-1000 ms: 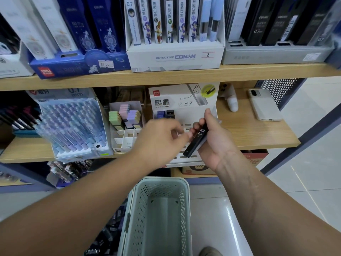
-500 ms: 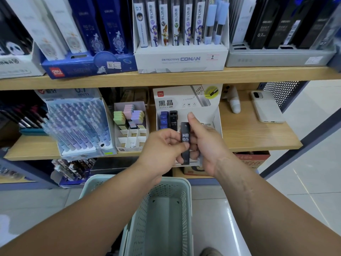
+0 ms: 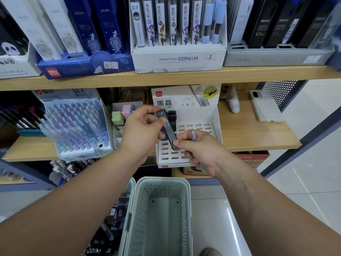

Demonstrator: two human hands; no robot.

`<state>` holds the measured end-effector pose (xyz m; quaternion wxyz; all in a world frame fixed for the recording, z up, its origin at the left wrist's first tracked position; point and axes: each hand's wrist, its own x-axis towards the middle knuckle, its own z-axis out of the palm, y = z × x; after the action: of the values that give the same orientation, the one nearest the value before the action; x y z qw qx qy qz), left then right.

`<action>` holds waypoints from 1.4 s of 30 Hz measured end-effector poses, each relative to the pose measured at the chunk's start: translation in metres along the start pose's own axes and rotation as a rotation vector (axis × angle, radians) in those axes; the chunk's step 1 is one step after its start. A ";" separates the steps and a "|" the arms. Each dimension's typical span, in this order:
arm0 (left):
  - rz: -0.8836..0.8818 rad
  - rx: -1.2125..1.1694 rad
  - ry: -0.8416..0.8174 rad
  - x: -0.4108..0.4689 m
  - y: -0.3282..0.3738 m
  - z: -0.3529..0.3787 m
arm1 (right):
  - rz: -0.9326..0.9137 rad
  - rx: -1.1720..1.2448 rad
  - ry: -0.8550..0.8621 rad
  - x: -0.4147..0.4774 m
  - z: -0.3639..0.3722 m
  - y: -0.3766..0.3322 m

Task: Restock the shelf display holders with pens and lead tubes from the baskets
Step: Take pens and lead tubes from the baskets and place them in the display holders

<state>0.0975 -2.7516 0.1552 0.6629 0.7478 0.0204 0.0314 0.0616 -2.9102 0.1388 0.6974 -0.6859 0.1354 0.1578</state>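
A black HB 0.5 lead tube [image 3: 168, 130] is held between both hands in front of the white slotted display holder [image 3: 188, 115] on the middle shelf. My left hand [image 3: 142, 130] pinches its upper part, and my right hand [image 3: 199, 148] pinches its lower end while also holding something pale purple in its fingers. One black tube [image 3: 172, 117] stands in the holder's back row; most slots show bare. The pale green basket [image 3: 160, 215] below my arms looks hollow inside. A second basket [image 3: 110, 218] to its left holds several dark packets.
A blue holder of purple pens [image 3: 73, 126] and a box of pastel erasers [image 3: 121, 115] stand left of the lead holder. A white phone [image 3: 265, 108] and a small white figure [image 3: 233, 100] lie on the shelf at right. The upper shelf carries boxed pens.
The lead tube has been lifted and tilted, its top now leaning left toward the holder's back row. My left hand rose from the tube's lower end to its upper part, and the right hand dropped to its lower end.
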 end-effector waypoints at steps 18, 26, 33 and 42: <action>0.357 0.788 -0.141 0.042 0.009 -0.006 | 0.148 0.167 0.295 0.012 -0.019 0.004; 0.459 0.838 -0.107 0.040 0.003 -0.005 | 0.166 0.202 0.312 0.012 -0.019 0.001; 0.568 1.040 -0.231 0.029 0.008 0.002 | 0.078 0.504 0.255 0.008 -0.017 -0.006; 0.143 0.461 -0.210 -0.019 0.007 0.011 | -0.133 0.532 0.223 0.004 -0.011 -0.014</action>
<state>0.0795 -2.7642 0.1610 0.4697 0.8777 -0.0947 -0.0051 0.0716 -2.9210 0.1498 0.8424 -0.4993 0.2025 -0.0058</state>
